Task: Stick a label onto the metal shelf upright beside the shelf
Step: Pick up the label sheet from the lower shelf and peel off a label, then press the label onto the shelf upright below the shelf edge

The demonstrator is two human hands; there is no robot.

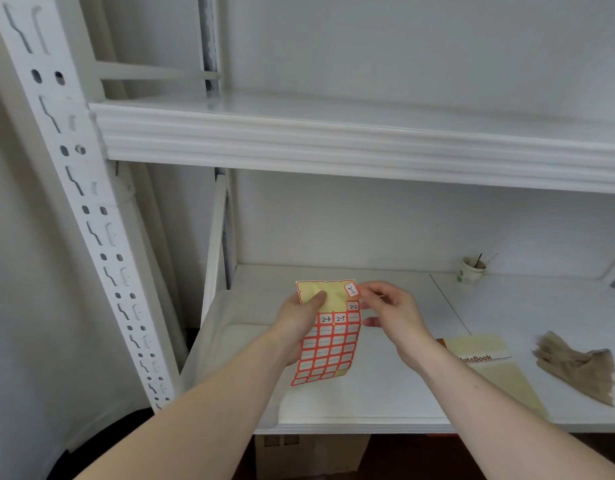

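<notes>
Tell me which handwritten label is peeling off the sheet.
The label at the sheet's top right corner, tilted and pinched by the right hand. Labels 2-4 and 2-5 lie flat in their rows.

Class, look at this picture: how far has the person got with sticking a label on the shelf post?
Done: the label sheet is picked up in the left hand, its top rows already bare. In hand: the right hand pinches a written label at the sheet's top corner, peeling it. Left: carrying it to the shelf post, which shows no label, and pressing it on.
</notes>
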